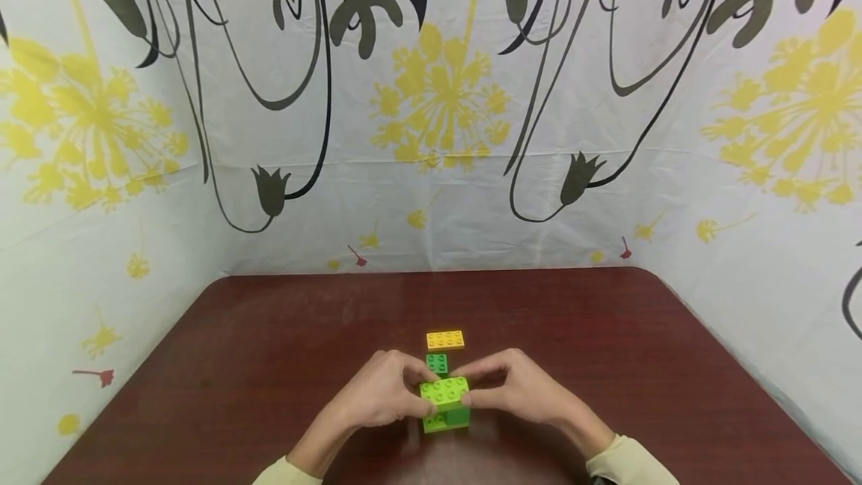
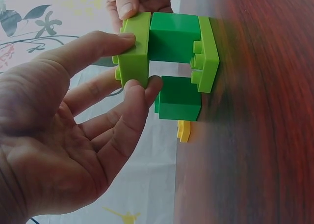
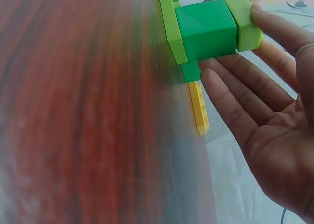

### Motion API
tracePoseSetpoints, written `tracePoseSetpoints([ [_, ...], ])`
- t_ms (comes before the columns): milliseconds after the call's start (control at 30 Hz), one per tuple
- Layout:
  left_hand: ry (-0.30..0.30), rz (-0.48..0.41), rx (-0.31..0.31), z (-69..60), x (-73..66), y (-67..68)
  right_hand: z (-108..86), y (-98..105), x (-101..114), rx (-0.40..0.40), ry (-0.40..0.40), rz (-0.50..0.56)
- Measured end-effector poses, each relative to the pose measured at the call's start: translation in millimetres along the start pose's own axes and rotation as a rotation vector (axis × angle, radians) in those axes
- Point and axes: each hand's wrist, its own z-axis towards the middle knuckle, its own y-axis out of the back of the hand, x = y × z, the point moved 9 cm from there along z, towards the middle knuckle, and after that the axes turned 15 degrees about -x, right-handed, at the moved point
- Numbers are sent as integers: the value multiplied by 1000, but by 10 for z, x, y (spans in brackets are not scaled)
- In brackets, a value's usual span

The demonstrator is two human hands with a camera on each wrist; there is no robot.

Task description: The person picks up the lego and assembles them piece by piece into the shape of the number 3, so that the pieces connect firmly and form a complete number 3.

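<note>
A lime brick (image 1: 443, 391) with studs on top lies over a green block (image 1: 459, 416), which stands on the right part of a thin lime plate (image 1: 445, 427). My left hand (image 1: 387, 389) pinches the left end of the top brick between thumb and fingers; my right hand (image 1: 521, 389) pinches its right end. In the left wrist view the green block (image 2: 174, 37) joins the top brick (image 2: 135, 52) and the plate (image 2: 209, 57), with a gap beside it. The right wrist view shows the block (image 3: 208, 30) between both lime pieces.
Behind the stack a small green brick (image 1: 436, 363) stands on the dark red table (image 1: 303, 320). Farther back lies a yellow plate (image 1: 445, 340) with studs. A patterned cloth (image 1: 431, 230) hangs around the table's back and sides.
</note>
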Motion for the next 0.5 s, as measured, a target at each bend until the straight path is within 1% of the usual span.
tracePoseSetpoints([
  [200, -31, 22, -21, 15, -40, 20, 4, 19, -14, -7, -22, 9],
  [500, 3, 17, -3, -14, -22, 13, -3, 0, -66, -8, -47, 17],
])
